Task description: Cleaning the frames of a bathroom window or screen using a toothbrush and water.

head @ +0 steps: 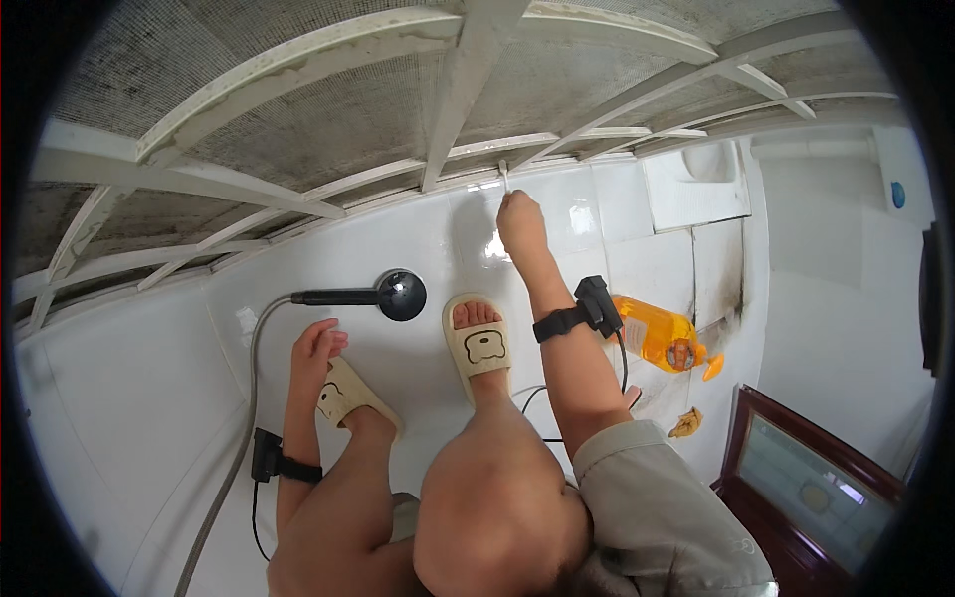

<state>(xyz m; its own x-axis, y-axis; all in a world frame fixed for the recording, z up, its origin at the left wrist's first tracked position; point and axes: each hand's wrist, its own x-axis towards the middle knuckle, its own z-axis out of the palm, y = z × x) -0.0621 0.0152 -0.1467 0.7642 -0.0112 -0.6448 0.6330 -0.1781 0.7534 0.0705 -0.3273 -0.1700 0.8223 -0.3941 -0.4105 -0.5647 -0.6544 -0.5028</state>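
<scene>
My right hand point(521, 218) grips a slim white brush point(503, 173), likely a toothbrush, mostly hidden by the fist. Its head touches the lower edge of a white-framed mesh screen point(351, 97), whose grey mesh has dark stains. My left hand point(317, 349) hangs beside my left leg, fingers loosely bent and holding nothing. Just beyond it is a black shower head point(401, 295) lying on the wet white floor, joined to a metal hose point(250, 403).
An orange pump bottle point(660, 333) lies on its side at right, near a crumpled brown scrap point(686, 423). A squat toilet point(697, 179) is at upper right, a dark red framed door point(809, 477) at lower right. My slippered feet point(481, 347) stand on the floor.
</scene>
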